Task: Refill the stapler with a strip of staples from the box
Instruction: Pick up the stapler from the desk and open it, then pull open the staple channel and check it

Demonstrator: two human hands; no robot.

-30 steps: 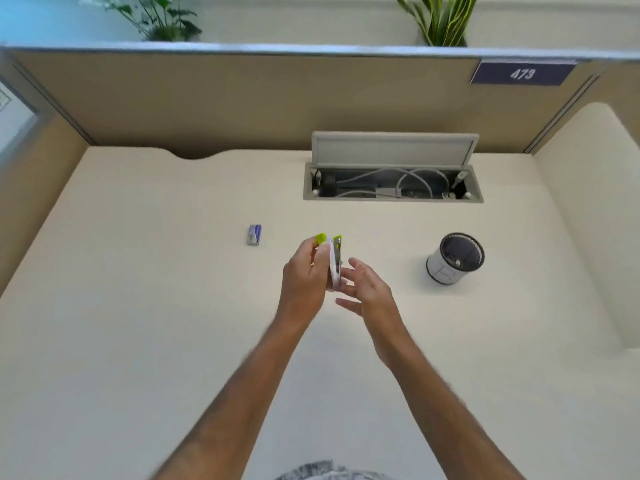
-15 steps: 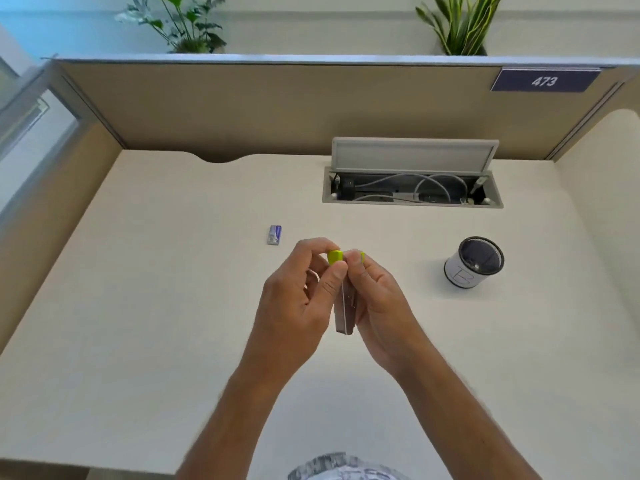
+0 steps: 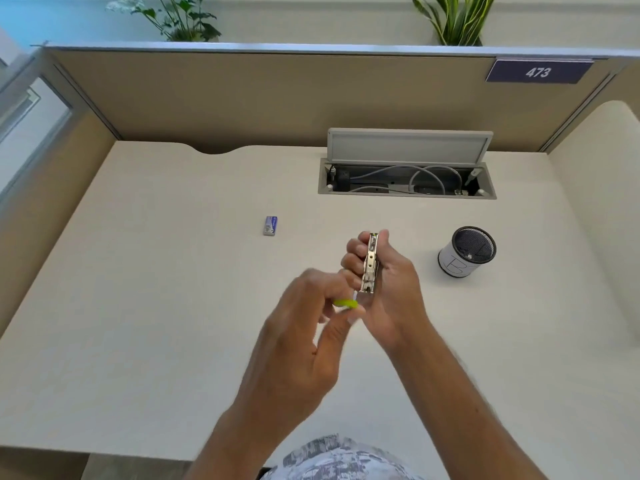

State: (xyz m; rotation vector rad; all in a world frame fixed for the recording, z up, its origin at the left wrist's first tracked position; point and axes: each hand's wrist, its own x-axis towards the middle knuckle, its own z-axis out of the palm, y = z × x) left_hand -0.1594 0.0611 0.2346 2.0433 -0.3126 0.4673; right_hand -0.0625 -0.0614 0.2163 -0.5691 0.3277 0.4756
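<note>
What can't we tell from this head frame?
Head view only:
- Stapler channel contents: small, wrapped by the right hand.
- Green part: motion-blurred, half covered by the left hand.
- Staple box print: too small.
- Pen cup contents: dark.

The number "473" is being shown in white on a dark blue sign fixed to the top of the partition, while faint markings on the white cup cannot be read.
</note>
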